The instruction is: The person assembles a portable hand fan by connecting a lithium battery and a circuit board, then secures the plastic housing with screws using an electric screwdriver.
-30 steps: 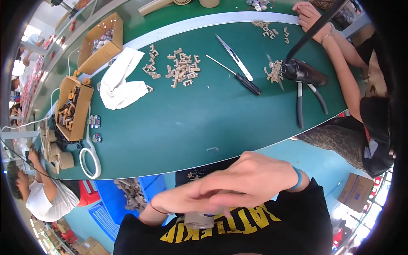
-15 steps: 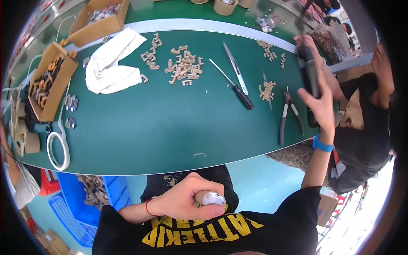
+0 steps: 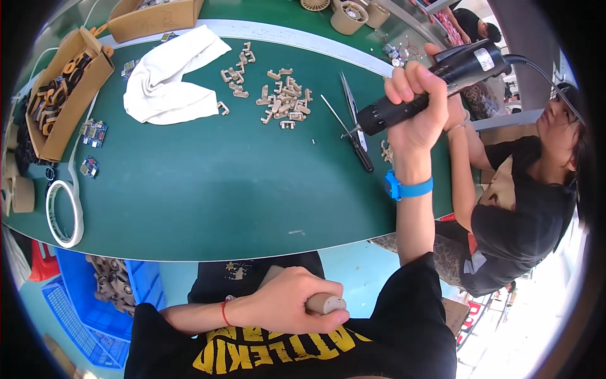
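Close to my body, my left hand (image 3: 287,302) is wrapped round a beige cylindrical part (image 3: 326,304), its round end facing right. My right hand (image 3: 416,104) grips a black electric screwdriver (image 3: 461,68) above the table's right side. The tool tilts, with its bit pointing down and left and its cord running off right. Below the bit lie a manual screwdriver (image 3: 360,153) with a black handle and a pair of metal tweezers (image 3: 349,104). Left of them sits a pile of small beige plastic brackets (image 3: 287,101).
A white cloth (image 3: 158,95) lies at the back left beside a cardboard box (image 3: 88,95) of orange and black rings. Circuit boards (image 3: 93,132) and a white tape roll (image 3: 65,215) are nearby. A blue crate (image 3: 148,278) stands below; a co-worker (image 3: 524,202) sits at right.
My right hand has swung the electric screwdriver left and inward, over the manual screwdriver. My left hand keeps its hold on the beige part, shifted slightly right. The view has shifted a little.
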Demonstrator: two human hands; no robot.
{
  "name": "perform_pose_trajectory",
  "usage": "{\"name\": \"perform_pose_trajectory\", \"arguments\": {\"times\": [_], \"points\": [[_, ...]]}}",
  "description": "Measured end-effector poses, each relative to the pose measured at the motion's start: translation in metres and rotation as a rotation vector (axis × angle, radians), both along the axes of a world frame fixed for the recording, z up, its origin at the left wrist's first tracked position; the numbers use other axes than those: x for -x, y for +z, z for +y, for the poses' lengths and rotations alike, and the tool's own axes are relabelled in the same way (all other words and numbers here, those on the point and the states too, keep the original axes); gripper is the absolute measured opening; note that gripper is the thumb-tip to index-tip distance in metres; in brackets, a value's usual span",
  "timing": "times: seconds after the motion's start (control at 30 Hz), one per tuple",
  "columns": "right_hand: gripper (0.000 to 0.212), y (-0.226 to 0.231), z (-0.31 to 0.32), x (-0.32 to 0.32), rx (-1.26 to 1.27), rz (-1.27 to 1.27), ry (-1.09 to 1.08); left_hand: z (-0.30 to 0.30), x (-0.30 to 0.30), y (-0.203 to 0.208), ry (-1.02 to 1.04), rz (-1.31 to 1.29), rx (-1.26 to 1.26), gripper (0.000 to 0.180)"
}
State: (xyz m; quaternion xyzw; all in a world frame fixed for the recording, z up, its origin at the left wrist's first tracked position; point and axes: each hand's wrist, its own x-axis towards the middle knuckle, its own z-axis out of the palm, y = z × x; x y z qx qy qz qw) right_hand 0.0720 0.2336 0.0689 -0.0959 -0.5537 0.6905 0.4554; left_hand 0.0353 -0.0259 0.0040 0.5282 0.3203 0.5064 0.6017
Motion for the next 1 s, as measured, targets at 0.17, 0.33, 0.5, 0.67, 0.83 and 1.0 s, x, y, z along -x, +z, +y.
{"name": "perform_pose_trajectory", "arguments": {"times": [0.17, 0.33, 0.5, 0.67, 0.83, 1.0], "points": [[0.04, -0.007, 0.005, 0.0, -0.029, -0.059, -0.075, -0.008, -0.001, -0.005, 0.051, -0.091, 0.117, 0.015], [0.038, -0.002, -0.003, -0.007, 0.049, -0.017, -0.003, -0.008, 0.006, 0.003, 0.15, -0.058, 0.087, 0.022], [0.039, 0.026, -0.034, -0.024, 0.213, 0.262, 0.342, -0.004, 0.007, 0.02, 0.512, -0.257, 0.306, 0.023], [0.035, 0.043, -0.07, -0.036, 0.141, 0.357, 0.561, 0.012, 0.014, 0.033, 0.431, -0.472, 0.415, 0.024], [0.037, 0.041, -0.089, -0.036, 0.155, 0.509, 0.497, 0.011, 0.009, 0.033, 0.505, -0.417, 0.411, 0.013], [0.041, 0.041, -0.084, -0.044, 0.127, 0.545, 0.582, 0.007, 0.007, 0.027, 0.462, -0.361, 0.325, 0.01]]}}
